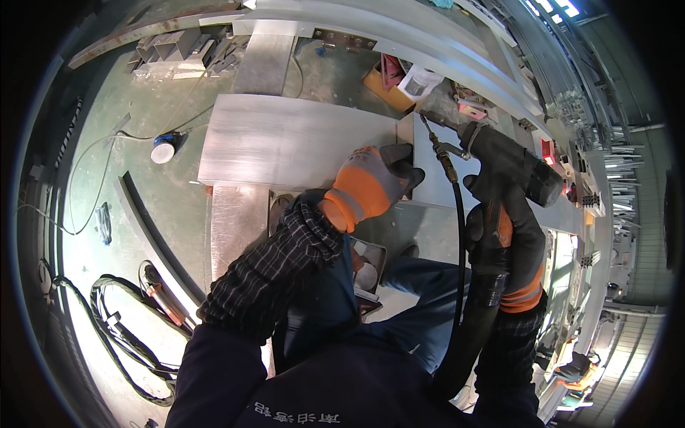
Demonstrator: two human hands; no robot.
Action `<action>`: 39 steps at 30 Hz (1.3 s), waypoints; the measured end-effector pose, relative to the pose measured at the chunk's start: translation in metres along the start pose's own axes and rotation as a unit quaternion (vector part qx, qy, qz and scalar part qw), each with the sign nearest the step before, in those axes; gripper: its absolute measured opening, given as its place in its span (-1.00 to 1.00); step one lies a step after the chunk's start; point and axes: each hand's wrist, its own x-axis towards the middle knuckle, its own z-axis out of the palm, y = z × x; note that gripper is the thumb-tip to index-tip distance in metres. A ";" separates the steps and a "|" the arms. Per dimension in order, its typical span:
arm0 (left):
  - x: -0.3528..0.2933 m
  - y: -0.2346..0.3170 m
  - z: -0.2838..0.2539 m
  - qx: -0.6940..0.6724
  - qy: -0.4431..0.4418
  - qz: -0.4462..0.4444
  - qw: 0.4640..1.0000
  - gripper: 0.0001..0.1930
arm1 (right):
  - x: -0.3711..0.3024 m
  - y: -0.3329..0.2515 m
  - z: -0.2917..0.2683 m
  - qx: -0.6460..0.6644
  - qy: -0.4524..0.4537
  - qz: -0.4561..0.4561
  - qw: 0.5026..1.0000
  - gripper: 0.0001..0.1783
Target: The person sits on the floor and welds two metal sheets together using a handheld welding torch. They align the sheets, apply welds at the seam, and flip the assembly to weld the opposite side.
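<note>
My left hand (365,184), in a grey and orange glove, lies at the right end of a wide silvery metal panel (285,135). Its fingers are curled over the panel's edge, close to the joint with a pale flat piece (444,171). In my right hand (515,228), gloved in black and orange, is a black pistol-shaped tool (508,158) with a thick cylindrical body, held above the pale piece. A thick black hose (467,342) runs down from its handle. Beside the tool, a brass valve with a thin nozzle (444,158) sits on a thinner black hose.
Long metal beams (399,43) cross the far side. Beneath lie a cardboard box (385,85) and a white bucket (419,82). Coiled black cables (114,335), a curved metal strip (160,242) and a blue grinder-like tool (165,148) lie on the left floor.
</note>
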 end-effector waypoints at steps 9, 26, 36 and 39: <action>0.002 0.008 -0.003 0.003 -0.026 -0.021 0.999 -0.57 | 0.008 -0.008 0.008 0.097 -0.041 0.010 0.994 -0.61; -0.001 0.007 -0.002 0.019 -0.015 -0.007 1.000 -0.70 | 0.011 -0.003 0.015 -0.010 -0.023 -0.043 0.999 -0.51; 0.004 -0.009 0.001 0.057 -0.005 0.018 0.998 -0.59 | 0.012 -0.007 0.018 -0.012 -0.035 -0.035 0.999 -0.52; -0.001 0.011 -0.004 0.022 -0.022 0.001 1.000 -0.69 | 0.011 -0.012 0.020 0.029 -0.031 -0.007 0.999 -0.57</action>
